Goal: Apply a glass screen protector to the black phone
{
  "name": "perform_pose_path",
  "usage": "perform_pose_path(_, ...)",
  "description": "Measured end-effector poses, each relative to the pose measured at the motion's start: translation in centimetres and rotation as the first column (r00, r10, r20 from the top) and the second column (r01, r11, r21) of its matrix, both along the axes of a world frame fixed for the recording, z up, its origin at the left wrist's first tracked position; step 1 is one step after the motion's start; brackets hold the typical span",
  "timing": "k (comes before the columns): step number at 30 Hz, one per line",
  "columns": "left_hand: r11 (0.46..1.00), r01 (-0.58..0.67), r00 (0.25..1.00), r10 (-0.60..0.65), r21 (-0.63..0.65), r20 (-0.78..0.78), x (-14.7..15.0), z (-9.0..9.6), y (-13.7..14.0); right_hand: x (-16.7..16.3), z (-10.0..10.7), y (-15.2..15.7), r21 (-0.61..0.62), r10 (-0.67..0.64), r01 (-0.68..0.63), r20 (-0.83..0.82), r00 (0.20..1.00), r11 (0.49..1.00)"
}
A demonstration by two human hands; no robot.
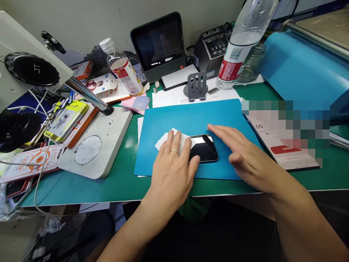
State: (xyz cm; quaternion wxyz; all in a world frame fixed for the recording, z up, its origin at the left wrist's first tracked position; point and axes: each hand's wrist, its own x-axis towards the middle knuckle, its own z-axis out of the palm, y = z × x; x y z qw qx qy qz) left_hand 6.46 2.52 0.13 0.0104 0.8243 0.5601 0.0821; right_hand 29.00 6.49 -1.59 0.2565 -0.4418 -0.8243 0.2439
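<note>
Head view, phone (207, 151) partly under left hand (171, 165), right hand (244, 153) beside

A phone (206, 150), blue mat (174, 113) and pole stand (88, 94) suggest a workshop.

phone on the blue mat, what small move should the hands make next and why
Probably slide the white wipe rightward with the left hand: it lies under those fingers over only the left part of the phone, whose right end is uncovered, and the open right hand is clear of it.
</note>
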Motion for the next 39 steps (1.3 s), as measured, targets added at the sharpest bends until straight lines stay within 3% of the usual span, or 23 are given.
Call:
perform_pose_path(18, 0.996, 0.081, 0.994, -0.083, -0.024, -0.071, 2.7, 0.6, 1.2, 0.0, 0.2, 0.0, -0.004, 0.027, -0.028, -0.060, 0.998, 1.000)
perform_pose_path(39, 0.996, 0.075, 0.995, -0.077, -0.037, -0.063, 3.2, 0.7, 1.1, 0.1, 0.1, -0.2, -0.001, 0.046, -0.046, -0.076, 0.996, 0.999)
